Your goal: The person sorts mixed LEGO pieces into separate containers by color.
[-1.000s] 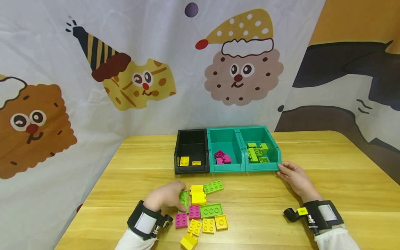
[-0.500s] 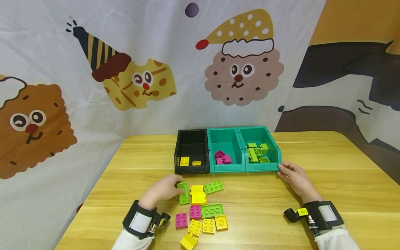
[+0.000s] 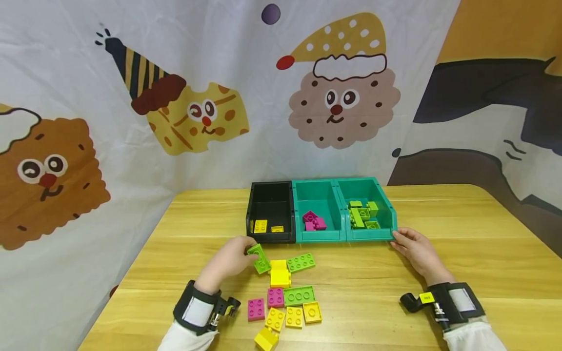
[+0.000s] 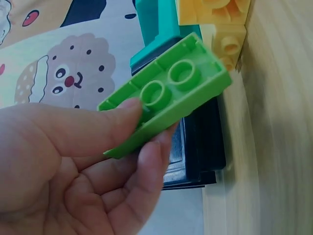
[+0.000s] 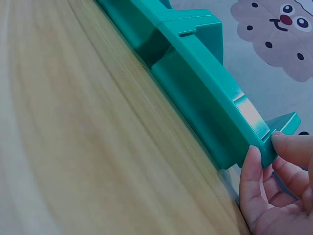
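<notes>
My left hand [image 3: 229, 258] pinches a green toy brick [image 3: 261, 262] between thumb and fingers, just in front of the black bin [image 3: 271, 238]. In the left wrist view the brick's hollow underside with its round tubes faces the camera, and the thumb [image 4: 105, 126] presses into it. On the right, my right hand [image 3: 417, 254] grips the front corner of the right teal bin [image 3: 371, 234]. The right wrist view has the thumb [image 5: 293, 148] on the corner's edge and a finger on its front.
Several bricks lie on the wooden table [image 3: 351, 302]: a green one [image 3: 301, 262], yellow ones [image 3: 280, 279] stacked, pink ones [image 3: 256, 309] and more. Yellow bricks sit in the black bin, pink ones in the middle teal bin [image 3: 319, 236], green ones in the right. A printed cloth [image 3: 263, 161] hangs behind.
My left hand has moved away from me toward the bins, taking the green brick from the pile; the brick has tilted. The right hand stays at the bin corner.
</notes>
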`<state>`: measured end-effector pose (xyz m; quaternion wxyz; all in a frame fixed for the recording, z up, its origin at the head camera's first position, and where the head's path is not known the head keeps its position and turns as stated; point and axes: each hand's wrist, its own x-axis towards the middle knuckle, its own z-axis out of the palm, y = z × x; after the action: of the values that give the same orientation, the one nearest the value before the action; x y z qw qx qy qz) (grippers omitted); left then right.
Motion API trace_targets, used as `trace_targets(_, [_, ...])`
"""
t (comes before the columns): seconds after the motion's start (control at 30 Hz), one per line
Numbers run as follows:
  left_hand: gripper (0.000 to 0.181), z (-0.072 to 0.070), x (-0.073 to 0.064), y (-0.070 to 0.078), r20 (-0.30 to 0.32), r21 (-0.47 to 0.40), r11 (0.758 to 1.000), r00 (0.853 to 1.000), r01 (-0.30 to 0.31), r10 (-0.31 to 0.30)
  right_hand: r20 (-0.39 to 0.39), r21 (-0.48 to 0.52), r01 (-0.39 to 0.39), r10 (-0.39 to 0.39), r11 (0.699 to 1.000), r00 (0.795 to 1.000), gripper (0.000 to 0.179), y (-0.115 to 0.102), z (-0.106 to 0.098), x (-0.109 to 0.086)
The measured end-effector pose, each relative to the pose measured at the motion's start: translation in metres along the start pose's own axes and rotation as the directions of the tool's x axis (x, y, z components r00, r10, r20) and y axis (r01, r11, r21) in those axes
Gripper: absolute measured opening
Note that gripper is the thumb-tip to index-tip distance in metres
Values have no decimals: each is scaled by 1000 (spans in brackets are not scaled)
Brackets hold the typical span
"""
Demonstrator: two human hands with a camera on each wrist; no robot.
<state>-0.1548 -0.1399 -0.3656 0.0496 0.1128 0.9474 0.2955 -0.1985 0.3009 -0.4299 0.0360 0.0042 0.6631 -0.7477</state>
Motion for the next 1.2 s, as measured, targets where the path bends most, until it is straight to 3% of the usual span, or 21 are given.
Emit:
trace_targets(0.3, [3, 0, 1, 2, -94, -38, 999, 995, -32, 28, -22, -27, -1, 1, 1000, 1000, 3, 1, 2, -2])
trace_targets(0.53, [6, -4, 9, 11, -97, -121, 991, 995, -50, 38, -29, -37, -5, 4, 999, 1000, 6, -1, 5, -3])
trace_targets(0.77, [15, -8, 19, 39, -102, -295, 951, 993, -89, 61, -33, -39, -2, 1, 999, 999, 5, -2, 3, -2])
trace_targets(0.9, [20, -8, 27, 57, -45, -371, 922, 994, -113, 104, -28, -37, -2, 1, 999, 1000, 4, -2, 3, -1])
trace_targets(1.03, [25, -3, 37, 75, -17, -401, 908, 992, -119, 123, -22, -43, 2, -3, 999, 1000, 3, -2, 3, -2])
trace_targets(1.2, [27, 6, 55, 99, -108, -391, 906, 985, -164, 131, -24, -43, 4, -5, 999, 1000, 3, -1, 2, -2])
